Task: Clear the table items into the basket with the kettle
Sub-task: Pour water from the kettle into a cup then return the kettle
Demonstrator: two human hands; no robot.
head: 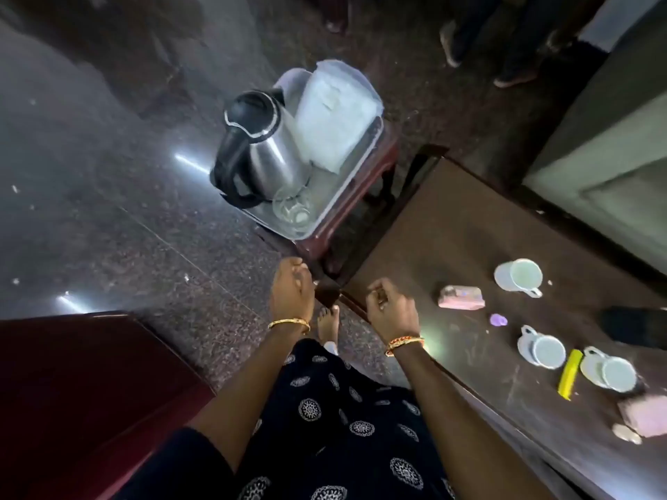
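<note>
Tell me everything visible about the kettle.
The kettle has a shiny steel-looking body, a black lid, a black handle and a spout at its rim. It stands upright, lid shut, in the clear basket on a dark red stool, between a white container and a glass. No hand touches it.

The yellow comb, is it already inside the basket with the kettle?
No, the yellow comb lies on the table between two cups, apart from the basket.
</note>
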